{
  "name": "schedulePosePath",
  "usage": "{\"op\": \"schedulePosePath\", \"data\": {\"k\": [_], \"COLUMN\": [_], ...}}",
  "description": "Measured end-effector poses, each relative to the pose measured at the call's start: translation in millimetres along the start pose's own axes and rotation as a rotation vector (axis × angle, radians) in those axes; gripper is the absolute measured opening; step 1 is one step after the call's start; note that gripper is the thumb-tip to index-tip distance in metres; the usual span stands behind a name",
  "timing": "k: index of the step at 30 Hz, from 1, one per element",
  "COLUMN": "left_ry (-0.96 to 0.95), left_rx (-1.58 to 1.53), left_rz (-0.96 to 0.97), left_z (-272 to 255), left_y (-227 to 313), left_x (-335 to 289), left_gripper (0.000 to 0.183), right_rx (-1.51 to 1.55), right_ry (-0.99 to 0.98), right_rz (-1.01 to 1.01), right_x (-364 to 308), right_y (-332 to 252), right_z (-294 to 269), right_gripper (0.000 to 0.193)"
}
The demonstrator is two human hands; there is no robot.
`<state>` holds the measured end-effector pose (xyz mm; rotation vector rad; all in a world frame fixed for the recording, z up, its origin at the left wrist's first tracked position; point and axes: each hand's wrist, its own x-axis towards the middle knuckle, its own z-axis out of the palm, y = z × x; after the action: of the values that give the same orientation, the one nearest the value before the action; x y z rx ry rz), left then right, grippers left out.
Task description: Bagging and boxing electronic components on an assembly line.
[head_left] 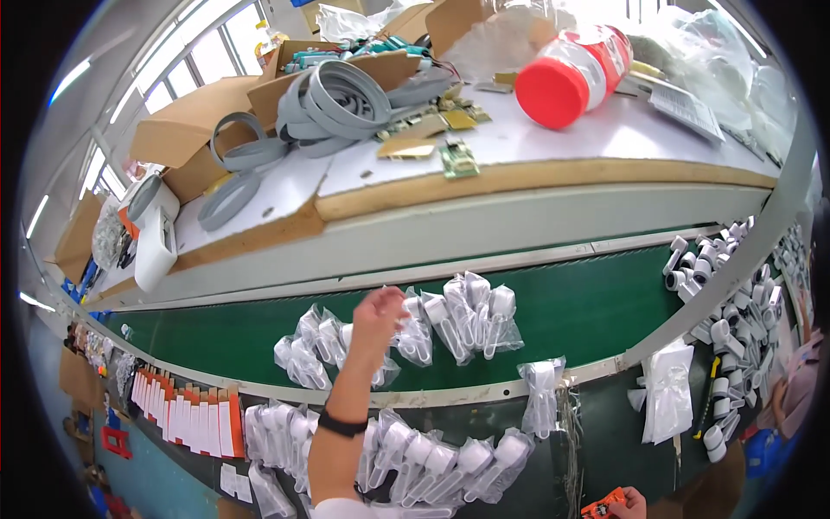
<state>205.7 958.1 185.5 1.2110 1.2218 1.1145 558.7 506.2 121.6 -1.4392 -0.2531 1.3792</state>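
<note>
From my remote seat the biggest thing in view is the white counter (553, 143) across the top, loaded with cardboard boxes (190, 121), loops of grey strap (333, 104), small circuit boards (458, 158) and a red-capped jar (571, 73) lying on its side. Below it runs the green conveyor belt (596, 303), and on that belt sits a cluster of clear bagged white parts (458, 320).

My left hand (378, 316) is stretched out over the belt, its fingers curled and touching one of those bags near the middle of the cluster; I think it is pinching the plastic, though the fingertips are turned away from the camera and I cannot tell whether the grip is closed. A black wristband (341, 424) sits on that forearm.

More bagged parts are heaped at the near edge (432, 458), just beside my arm. To the right lies a pile of loose white tubes (735, 311).

My right hand (631, 502) barely shows at the bottom edge, wrapped around a small orange tool (605, 506).

I judge the bags to be light, crinkly and slippery, the parts inside stiff plastic. Taking the loose film at the bag's top would let it swing; gripping across the hard parts inside should hold steadier.
</note>
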Motion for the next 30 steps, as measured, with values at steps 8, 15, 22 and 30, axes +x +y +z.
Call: {"op": "schedulePosePath", "data": {"k": [8,15,22,30], "left_ry": [-0.460,-0.787,-0.660,-0.638], "left_rx": [0.347,0.180,0.041,-0.285], "left_rz": [0.170,-0.162,-0.204,-0.269], "left_z": [67.3,161.2,209.6,229.3], "left_y": [14.0,-63.9,-140.8,-177.7], "left_x": [-228.4,-352.9,-376.5,-344.7], "left_gripper": [0.033,0.046,0.020,0.020], "right_rx": [-0.035,0.040,-0.173,-0.263], "right_ry": [-0.300,-0.442,-0.558,-0.540], "right_rz": [0.038,-0.206,-0.426,-0.309], "right_x": [9.9,20.5,53.8,87.8], "right_y": [6.4,22.5,31.0,23.8], "right_z": [-20.9,-22.6,-25.1,-26.1], "right_gripper": [0.015,0.018,0.020,0.019]}}
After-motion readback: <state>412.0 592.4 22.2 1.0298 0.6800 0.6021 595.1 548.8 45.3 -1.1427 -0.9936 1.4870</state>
